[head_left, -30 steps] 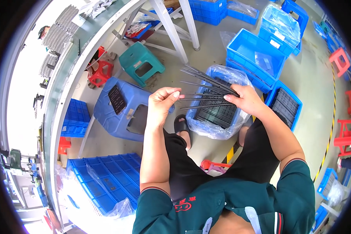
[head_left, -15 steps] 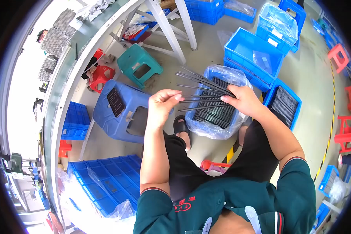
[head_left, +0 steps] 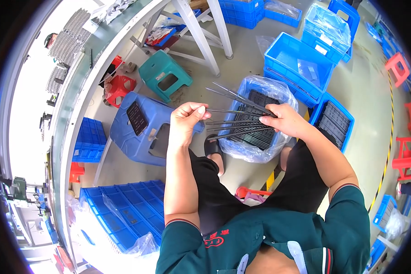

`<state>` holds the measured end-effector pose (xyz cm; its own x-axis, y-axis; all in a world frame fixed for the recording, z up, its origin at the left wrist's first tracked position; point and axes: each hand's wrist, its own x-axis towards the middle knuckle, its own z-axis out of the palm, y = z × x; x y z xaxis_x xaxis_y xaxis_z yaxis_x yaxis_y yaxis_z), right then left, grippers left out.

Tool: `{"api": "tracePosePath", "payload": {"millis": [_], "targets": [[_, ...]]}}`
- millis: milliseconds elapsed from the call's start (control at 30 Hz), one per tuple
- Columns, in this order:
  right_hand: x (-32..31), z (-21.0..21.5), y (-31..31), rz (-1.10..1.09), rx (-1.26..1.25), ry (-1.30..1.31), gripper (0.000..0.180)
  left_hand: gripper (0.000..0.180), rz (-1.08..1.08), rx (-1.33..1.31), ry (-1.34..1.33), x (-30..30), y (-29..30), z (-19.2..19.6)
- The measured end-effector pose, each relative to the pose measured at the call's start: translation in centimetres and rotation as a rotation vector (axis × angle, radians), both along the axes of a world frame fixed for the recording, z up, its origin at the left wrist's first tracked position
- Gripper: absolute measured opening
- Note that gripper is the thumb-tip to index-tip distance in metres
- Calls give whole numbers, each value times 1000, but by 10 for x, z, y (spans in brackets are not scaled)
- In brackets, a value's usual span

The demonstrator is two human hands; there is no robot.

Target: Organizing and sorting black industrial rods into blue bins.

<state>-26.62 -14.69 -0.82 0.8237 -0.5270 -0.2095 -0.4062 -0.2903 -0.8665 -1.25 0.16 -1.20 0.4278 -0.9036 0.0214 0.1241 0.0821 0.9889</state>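
In my right hand [head_left: 283, 119] is a fanned bunch of thin black rods [head_left: 244, 127], gripped at their right ends with the free ends pointing left. My left hand [head_left: 187, 119] pinches the tip of one rod [head_left: 221, 111] between thumb and fingers. Both hands are above a blue bin lined with clear plastic [head_left: 246, 153], which holds many more black rods [head_left: 264, 101] laid in rows. How many rods the right hand holds is hidden by its fingers.
Right of the lined bin stands another blue bin [head_left: 349, 132] of dark rods, with stacked blue crates [head_left: 290, 57] behind. A blue stool [head_left: 144, 132] bearing a black phone-like slab [head_left: 137, 118] and a green stool [head_left: 164, 73] stand left, beside a long workbench [head_left: 84, 77]. Blue crates [head_left: 132, 205] lie lower left.
The rods in my right hand are spread differently, with a gap between upper and lower groups. My left hand has shifted slightly left and up, pinching a rod tip.
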Motion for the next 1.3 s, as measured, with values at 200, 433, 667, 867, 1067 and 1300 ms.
{"api": "tracePosePath", "payload": {"millis": [200, 433, 667, 867, 1067, 1300], "targets": [[0, 1, 2, 10, -19, 2, 30, 13, -28, 15, -5, -4, 0, 1], [1, -6, 0, 59, -166, -11, 30, 12, -97, 36, 18, -7, -3, -2], [-2, -8, 3, 3, 313, -27, 34, 14, 64, 9, -98, 14, 4, 3], [-9, -11, 7, 163, 764, -5, 39, 15, -23, -17, 9, 12, -4, 0], [-5, -7, 11, 221, 821, 19, 39, 13, -74, -25, 72, 11, 1, -1], [-6, -4, 10, 253, 822, 24, 38, 10, -134, -50, 103, 16, 6, -5]]}}
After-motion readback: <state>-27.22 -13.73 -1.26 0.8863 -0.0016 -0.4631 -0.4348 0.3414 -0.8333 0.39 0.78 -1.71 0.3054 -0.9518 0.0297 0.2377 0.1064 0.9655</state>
